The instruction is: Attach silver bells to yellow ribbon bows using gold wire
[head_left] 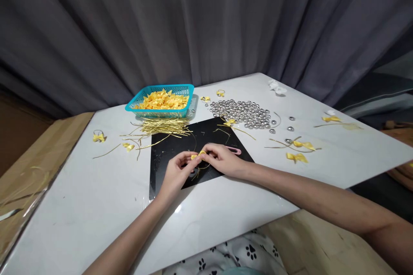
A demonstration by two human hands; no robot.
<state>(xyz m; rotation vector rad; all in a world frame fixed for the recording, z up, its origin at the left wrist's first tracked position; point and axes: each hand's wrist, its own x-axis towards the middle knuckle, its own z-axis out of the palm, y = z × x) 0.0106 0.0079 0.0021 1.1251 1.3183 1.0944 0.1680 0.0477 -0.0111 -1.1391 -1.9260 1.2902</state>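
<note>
Over the black mat (167, 150), my left hand (178, 170) and my right hand (222, 160) meet at a small yellow ribbon bow (194, 157). Fingertips of both hands pinch it from either side. Thin gold wire (197, 173) hangs below the bow, between my hands. Part of the bow is hidden by the fingers. A pink clip (233, 150) lies on the mat just behind my right hand. Near the mat's far edge rests another yellow bow (229, 123) beside gold wire.
A turquoise basket (158, 114) of yellow bows stands at the back, with a gold wire bundle (164, 126) before it. Silver beads (240, 113) are spread at back right. Loose bows (297, 157) lie right; white scraps (276, 87) sit farther back. Cardboard (35, 172) borders the table's left.
</note>
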